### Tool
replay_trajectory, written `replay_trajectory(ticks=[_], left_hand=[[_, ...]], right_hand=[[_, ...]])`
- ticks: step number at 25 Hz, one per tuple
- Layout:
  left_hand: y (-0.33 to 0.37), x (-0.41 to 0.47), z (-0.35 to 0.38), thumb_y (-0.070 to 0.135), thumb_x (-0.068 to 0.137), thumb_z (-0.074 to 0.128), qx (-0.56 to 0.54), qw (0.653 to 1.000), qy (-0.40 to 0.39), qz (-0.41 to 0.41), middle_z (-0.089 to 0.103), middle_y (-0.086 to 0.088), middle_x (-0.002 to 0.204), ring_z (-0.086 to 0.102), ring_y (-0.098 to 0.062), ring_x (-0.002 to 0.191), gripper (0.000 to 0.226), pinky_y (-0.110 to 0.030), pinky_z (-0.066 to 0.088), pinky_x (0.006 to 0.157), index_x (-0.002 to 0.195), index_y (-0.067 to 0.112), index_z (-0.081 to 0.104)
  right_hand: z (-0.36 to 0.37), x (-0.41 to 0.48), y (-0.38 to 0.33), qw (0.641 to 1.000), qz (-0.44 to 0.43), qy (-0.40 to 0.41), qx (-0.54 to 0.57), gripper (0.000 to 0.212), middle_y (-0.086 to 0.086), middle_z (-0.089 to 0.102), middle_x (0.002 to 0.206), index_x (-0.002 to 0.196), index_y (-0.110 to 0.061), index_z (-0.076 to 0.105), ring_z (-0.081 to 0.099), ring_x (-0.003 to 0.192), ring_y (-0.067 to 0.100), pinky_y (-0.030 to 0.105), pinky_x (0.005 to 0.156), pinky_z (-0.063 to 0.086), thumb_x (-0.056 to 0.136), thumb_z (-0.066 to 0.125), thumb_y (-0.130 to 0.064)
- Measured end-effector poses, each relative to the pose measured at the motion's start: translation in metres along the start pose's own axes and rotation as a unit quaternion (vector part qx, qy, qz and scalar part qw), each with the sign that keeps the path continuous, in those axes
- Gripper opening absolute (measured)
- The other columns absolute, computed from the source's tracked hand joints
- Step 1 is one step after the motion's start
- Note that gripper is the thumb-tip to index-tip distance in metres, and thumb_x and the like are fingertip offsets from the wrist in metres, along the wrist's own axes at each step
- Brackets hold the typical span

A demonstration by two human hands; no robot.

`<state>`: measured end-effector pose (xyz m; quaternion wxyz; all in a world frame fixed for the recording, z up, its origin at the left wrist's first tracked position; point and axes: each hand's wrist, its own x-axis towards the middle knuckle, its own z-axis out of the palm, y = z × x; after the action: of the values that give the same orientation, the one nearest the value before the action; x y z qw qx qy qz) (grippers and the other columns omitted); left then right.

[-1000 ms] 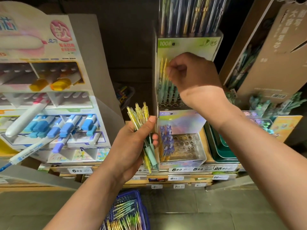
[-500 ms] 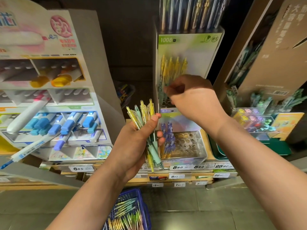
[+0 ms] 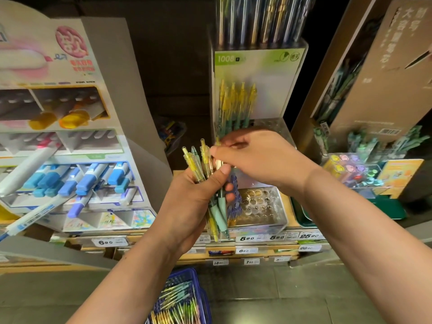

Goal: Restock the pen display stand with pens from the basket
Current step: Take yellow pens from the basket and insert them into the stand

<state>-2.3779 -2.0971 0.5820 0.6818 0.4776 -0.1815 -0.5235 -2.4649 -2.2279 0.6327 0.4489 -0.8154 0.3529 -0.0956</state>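
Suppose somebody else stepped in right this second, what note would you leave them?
Left hand grips a bundle of yellow and green plastic pens. Right hand pinches one yellow pen at the bundle's top.
Done: a row of matching pens stands in the clear acrylic display stand.
To do: slot in the bundle, then the pens in the blue basket below.

My left hand (image 3: 187, 199) is covering the middle of the pen bundle (image 3: 203, 156); the near basket (image 3: 184, 272) is running off the bottom edge.
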Motion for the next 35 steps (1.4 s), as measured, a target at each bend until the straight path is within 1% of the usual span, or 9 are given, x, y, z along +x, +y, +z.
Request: replay_trajectory(ticks=[2,5,9,16,19,22,26,28,35], left_hand=[[0.002,0.001,0.000,0.023,0.097,0.064,-0.008,1.000,-0.003,0.000,0.065,-0.011,0.082,0.064,-0.018,0.071,0.016,-0.027,0.058,0.069,0.099,0.015,0.077],[0.003,0.003,0.001,0.026,0.100,0.062,-0.015,1.000,0.012,-0.007,0.067,-0.015,0.089,0.066,-0.021,0.079,0.029,-0.029,0.058,0.073,0.116,0.005,0.072],[0.001,0.005,0.005,0.024,0.098,0.064,-0.031,0.998,0.045,-0.017,0.064,-0.013,0.081,0.065,-0.020,0.076,0.029,-0.030,0.060,0.073,0.113,0.000,0.069],[0.000,0.002,0.008,0.025,0.098,0.061,-0.026,0.999,0.039,-0.016,0.051,-0.006,0.069,0.051,-0.015,0.060,0.030,-0.025,0.051,0.057,0.113,0.000,0.066],[-0.001,0.002,0.007,0.027,0.096,0.064,-0.019,0.999,0.030,-0.014,0.047,-0.005,0.067,0.046,-0.013,0.057,0.035,-0.025,0.047,0.055,0.117,0.000,0.065],[-0.003,0.004,0.007,0.026,0.095,0.063,-0.034,0.999,0.025,-0.017,0.046,-0.004,0.070,0.044,-0.012,0.058,0.041,-0.024,0.043,0.054,0.121,-0.006,0.064],[-0.001,0.006,0.004,0.018,0.102,0.055,-0.069,0.997,0.010,-0.038,0.043,-0.004,0.069,0.041,-0.013,0.057,0.033,-0.023,0.040,0.052,0.129,0.001,0.062],[-0.001,0.005,0.002,0.018,0.102,0.054,-0.077,0.996,-0.003,-0.042,0.043,-0.004,0.068,0.042,-0.013,0.056,0.033,-0.023,0.041,0.052,0.130,0.001,0.061],[-0.006,0.003,-0.002,0.025,0.097,0.063,-0.019,1.000,-0.012,-0.010,0.049,-0.002,0.071,0.049,-0.012,0.065,0.031,-0.024,0.050,0.063,0.119,0.006,0.072]], right_hand=[[-0.003,0.001,0.002,0.998,0.011,0.019,0.057,0.018,-0.026,0.069,0.070,0.072,-0.037,0.073,0.063,0.072,-0.007,0.016,0.072,0.048,0.089,0.070,-0.042],[-0.010,0.001,0.002,0.992,0.000,0.064,0.110,0.023,-0.008,0.077,0.079,0.075,-0.035,0.077,0.075,0.081,0.014,0.033,0.086,0.060,0.094,0.068,-0.024],[-0.035,0.006,-0.009,0.956,-0.065,0.173,0.227,0.021,0.005,0.076,0.076,0.080,-0.026,0.073,0.076,0.078,0.024,0.027,0.072,0.062,0.095,0.069,-0.012],[-0.050,0.020,-0.019,0.918,-0.196,0.330,0.101,0.023,-0.016,0.069,0.078,0.091,-0.032,0.068,0.071,0.072,0.014,0.030,0.075,0.062,0.097,0.061,-0.011],[-0.044,0.026,-0.016,0.920,-0.202,0.330,0.066,0.016,-0.008,0.073,0.084,0.095,-0.031,0.070,0.073,0.075,0.013,0.039,0.082,0.061,0.096,0.063,-0.017],[-0.037,0.032,-0.011,0.930,-0.196,0.310,0.024,0.013,-0.004,0.074,0.090,0.102,-0.019,0.076,0.073,0.080,0.014,0.035,0.086,0.059,0.096,0.064,-0.020],[-0.028,0.036,-0.005,0.954,-0.161,0.247,-0.062,0.013,-0.012,0.069,0.083,0.103,-0.021,0.077,0.069,0.076,0.008,0.002,0.076,0.046,0.094,0.068,-0.023],[-0.026,0.035,-0.004,0.954,-0.146,0.250,-0.076,0.016,-0.014,0.066,0.083,0.106,-0.022,0.077,0.065,0.074,0.004,-0.003,0.071,0.039,0.094,0.069,-0.027],[-0.018,0.019,-0.007,0.960,-0.080,0.251,-0.098,0.023,-0.011,0.073,0.087,0.098,-0.022,0.071,0.065,0.074,0.000,0.006,0.066,0.045,0.090,0.071,-0.043]])
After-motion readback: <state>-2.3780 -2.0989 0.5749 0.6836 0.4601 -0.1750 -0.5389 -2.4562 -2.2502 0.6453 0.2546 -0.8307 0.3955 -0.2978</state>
